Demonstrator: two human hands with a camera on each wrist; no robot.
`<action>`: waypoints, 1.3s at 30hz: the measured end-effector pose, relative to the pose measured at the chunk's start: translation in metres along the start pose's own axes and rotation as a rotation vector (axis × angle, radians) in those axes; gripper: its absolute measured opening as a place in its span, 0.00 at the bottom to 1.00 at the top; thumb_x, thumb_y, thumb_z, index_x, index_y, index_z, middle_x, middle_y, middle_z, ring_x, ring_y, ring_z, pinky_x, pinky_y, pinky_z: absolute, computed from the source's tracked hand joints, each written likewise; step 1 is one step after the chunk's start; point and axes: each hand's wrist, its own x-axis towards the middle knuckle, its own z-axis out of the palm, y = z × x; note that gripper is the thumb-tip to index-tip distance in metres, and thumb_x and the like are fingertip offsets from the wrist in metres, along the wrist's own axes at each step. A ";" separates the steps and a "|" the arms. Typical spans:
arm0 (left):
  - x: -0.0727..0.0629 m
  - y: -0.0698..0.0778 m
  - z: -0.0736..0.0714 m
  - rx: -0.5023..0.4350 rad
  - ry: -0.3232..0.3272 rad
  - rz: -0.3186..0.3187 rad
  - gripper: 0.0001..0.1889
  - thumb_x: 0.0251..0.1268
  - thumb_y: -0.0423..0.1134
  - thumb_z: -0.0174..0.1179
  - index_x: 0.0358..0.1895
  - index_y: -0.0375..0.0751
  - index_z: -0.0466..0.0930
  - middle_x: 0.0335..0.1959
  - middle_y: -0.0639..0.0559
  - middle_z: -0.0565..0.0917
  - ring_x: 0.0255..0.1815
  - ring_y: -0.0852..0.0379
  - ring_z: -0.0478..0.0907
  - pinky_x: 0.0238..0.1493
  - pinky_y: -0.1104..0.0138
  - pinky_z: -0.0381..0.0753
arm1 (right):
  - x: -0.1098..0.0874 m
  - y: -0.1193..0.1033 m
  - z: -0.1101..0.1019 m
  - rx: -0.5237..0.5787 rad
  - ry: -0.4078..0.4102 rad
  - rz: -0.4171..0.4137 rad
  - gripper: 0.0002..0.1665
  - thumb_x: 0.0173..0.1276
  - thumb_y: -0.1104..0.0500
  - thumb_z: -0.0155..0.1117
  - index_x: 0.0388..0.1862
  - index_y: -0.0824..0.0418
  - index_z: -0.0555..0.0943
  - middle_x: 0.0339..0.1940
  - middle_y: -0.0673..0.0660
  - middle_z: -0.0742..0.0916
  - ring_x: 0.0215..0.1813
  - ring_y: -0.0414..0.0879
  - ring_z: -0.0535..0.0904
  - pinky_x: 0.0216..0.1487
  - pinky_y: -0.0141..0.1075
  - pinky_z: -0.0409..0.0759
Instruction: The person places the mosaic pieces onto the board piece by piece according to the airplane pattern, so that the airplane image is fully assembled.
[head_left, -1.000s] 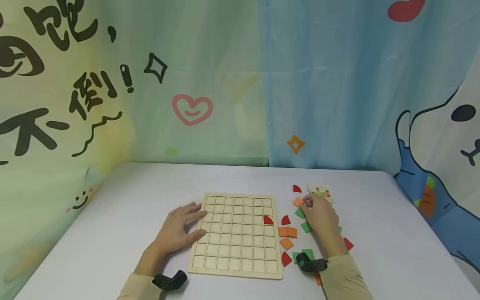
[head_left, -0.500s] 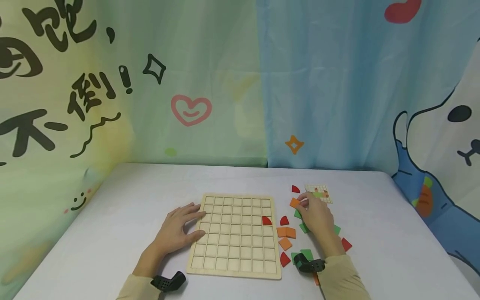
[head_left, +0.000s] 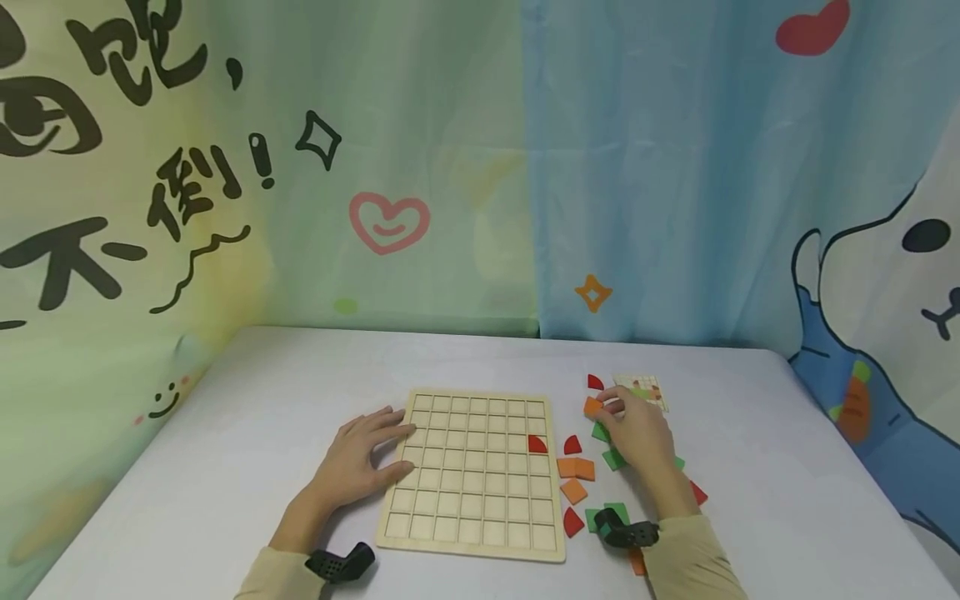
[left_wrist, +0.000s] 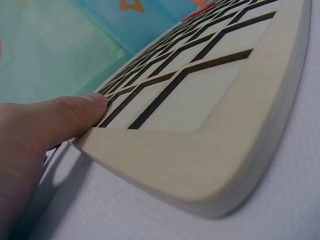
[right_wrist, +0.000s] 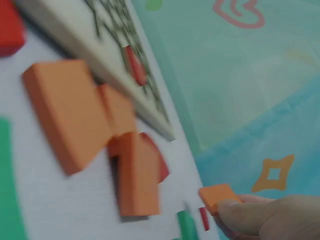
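A wooden grid board (head_left: 472,470) lies on the table, with one red quarter-circle piece (head_left: 537,443) in a cell near its right side. My left hand (head_left: 363,457) rests at the board's left edge, fingers spread. In the left wrist view, the thumb (left_wrist: 82,111) touches the board's rim. Right of the board, my right hand (head_left: 637,429) pinches an orange square tile (right_wrist: 219,195) between thumb and fingers. Green tiles (head_left: 613,458) lie beside and partly beneath that hand. A small pattern card (head_left: 651,390) is behind it, partly covered by the fingers.
Between board and right hand lie loose orange tiles (head_left: 574,491) and red quarter-circle pieces (head_left: 573,522). Another red piece (head_left: 595,382) sits farther back, and one more is beside the right forearm. A printed curtain (head_left: 450,167) hangs behind the white table (head_left: 300,375).
The right hand's fingers have closed on the orange tile and shifted it slightly left. The left hand and the board stay put; the head view sways a little.
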 end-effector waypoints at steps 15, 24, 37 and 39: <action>0.000 -0.001 0.002 0.004 0.002 -0.016 0.29 0.53 0.62 0.62 0.59 0.57 0.77 0.66 0.51 0.73 0.71 0.47 0.63 0.71 0.44 0.55 | -0.006 -0.019 -0.013 0.153 -0.314 -0.106 0.10 0.62 0.56 0.67 0.42 0.55 0.83 0.37 0.52 0.85 0.38 0.45 0.77 0.36 0.34 0.75; 0.000 0.001 0.002 -0.003 0.005 -0.019 0.29 0.52 0.62 0.62 0.58 0.56 0.78 0.66 0.51 0.74 0.71 0.47 0.63 0.71 0.44 0.55 | -0.010 -0.022 -0.014 0.256 -0.506 -0.189 0.06 0.61 0.57 0.67 0.37 0.57 0.83 0.32 0.50 0.86 0.34 0.44 0.78 0.34 0.35 0.73; 0.001 0.002 0.001 0.008 0.012 -0.028 0.29 0.52 0.63 0.62 0.58 0.56 0.78 0.66 0.52 0.74 0.71 0.48 0.64 0.71 0.44 0.55 | -0.012 -0.028 -0.004 0.216 -0.562 -0.249 0.05 0.60 0.56 0.69 0.34 0.56 0.84 0.31 0.49 0.85 0.33 0.43 0.72 0.32 0.34 0.72; 0.001 0.002 0.001 0.004 0.010 -0.028 0.29 0.52 0.63 0.62 0.58 0.57 0.78 0.66 0.52 0.74 0.71 0.48 0.64 0.71 0.44 0.55 | -0.013 -0.028 -0.003 0.201 -0.557 -0.244 0.05 0.60 0.57 0.69 0.34 0.56 0.84 0.30 0.49 0.84 0.32 0.43 0.72 0.31 0.33 0.71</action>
